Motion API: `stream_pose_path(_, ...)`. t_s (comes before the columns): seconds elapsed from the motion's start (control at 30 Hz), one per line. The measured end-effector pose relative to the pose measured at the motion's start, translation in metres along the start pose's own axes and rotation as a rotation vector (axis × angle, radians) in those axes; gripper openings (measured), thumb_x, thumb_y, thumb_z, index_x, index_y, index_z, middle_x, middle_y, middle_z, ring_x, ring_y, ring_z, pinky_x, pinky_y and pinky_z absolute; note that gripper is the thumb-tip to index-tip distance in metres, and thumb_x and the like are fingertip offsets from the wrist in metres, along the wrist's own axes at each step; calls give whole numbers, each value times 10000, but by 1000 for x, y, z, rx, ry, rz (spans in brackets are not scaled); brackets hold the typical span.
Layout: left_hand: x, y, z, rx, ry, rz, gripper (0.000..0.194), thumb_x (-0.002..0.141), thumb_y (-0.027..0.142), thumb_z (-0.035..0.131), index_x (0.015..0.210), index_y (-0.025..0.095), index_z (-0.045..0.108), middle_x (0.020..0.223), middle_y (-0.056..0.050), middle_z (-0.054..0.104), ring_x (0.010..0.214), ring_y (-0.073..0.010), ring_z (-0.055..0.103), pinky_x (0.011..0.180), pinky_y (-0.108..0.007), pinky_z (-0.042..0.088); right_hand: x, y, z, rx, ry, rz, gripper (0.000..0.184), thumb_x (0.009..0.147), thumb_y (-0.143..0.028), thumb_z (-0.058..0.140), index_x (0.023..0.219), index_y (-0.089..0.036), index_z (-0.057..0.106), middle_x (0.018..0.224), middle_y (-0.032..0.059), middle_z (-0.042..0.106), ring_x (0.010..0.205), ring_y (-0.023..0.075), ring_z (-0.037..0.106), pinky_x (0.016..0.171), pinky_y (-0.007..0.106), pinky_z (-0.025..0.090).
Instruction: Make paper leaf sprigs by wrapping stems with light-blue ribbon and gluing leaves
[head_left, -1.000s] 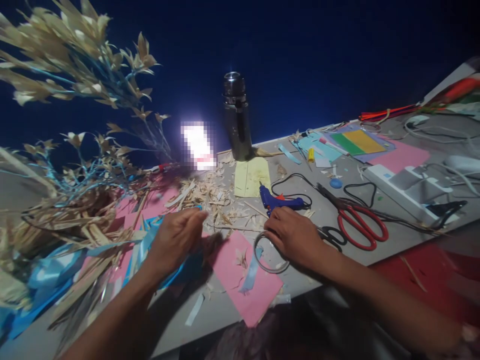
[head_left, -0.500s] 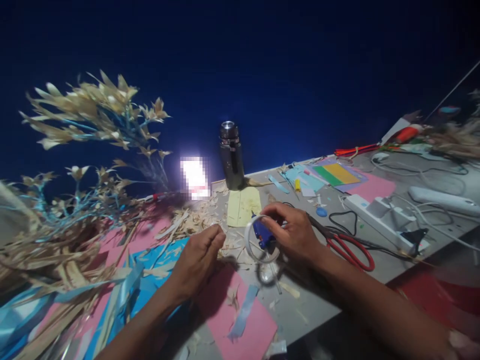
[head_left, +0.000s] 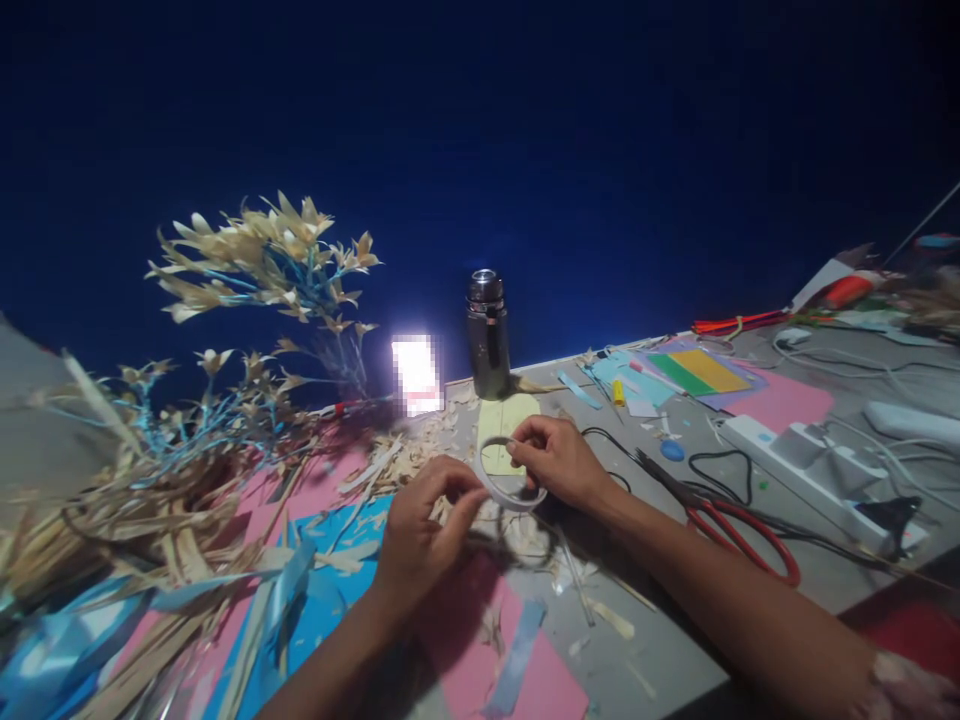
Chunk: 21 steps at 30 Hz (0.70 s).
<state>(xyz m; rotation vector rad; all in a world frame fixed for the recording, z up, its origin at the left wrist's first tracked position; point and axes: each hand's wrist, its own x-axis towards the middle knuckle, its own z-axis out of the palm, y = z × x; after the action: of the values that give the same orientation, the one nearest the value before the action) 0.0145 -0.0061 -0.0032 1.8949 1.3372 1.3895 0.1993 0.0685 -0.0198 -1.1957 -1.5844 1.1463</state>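
A narrow white roll of tape (head_left: 517, 497) is held up above the table by my right hand (head_left: 562, 462), whose thumb and fingers are closed on its right side. At the roll's left edge is my left hand (head_left: 424, 530), with the thumb and curled fingers closed on the rim; whether a loose tape end lies between them I cannot tell. Through the ring shows a yellow paper (head_left: 510, 415) on the table. Below my left hand lies a pink sheet (head_left: 480, 640) with a light blue strip (head_left: 517, 650) on it.
A dark flask (head_left: 489, 345) stands at the back beside a bright, blurred-out screen. Red-handled scissors (head_left: 742, 540), a white power strip (head_left: 795, 480) and cables lie right. Dried husks (head_left: 172, 540) and husk flowers on blue stems (head_left: 285, 260) crowd the left.
My left hand has gone from a closed fist beside the roll to its left rim. The roll is tilted flatter in my right hand. A blue object seen through the ring no longer shows.
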Motion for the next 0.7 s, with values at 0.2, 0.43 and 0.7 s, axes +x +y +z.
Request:
stream_pose_path(0.2, 8, -23, -9, 44, 65, -172, 319, 949, 346, 511, 649, 236, 509, 534, 35, 546, 533, -162, 516, 585, -291, 410, -1, 9, -1, -5, 49, -85, 54, 811, -194, 627, 763, -177, 609, 559, -58, 552, 435, 95, 501, 438, 207, 366)
stream_pose_path(0.43, 13, -27, -6, -239, 10, -308, 153, 851, 307, 662, 741, 200, 659, 657, -2, 698, 553, -156, 608, 573, -286, 500, -15, 12, 2, -54, 194, -359, 94, 830, -275, 681, 841, -182, 681, 731, 4, 669, 619, 139, 561, 595, 258, 446)
stream_pose_path(0.7, 6, -19, 0, -425, 83, -409, 306, 826, 384, 705, 629, 210, 547, 481, 44, 575, 430, -132, 556, 458, -246, 465, -24, 12, 8, -83, 156, -482, 50, 831, -196, 678, 871, -194, 709, 786, 19, 727, 659, 144, 624, 627, 255, 484)
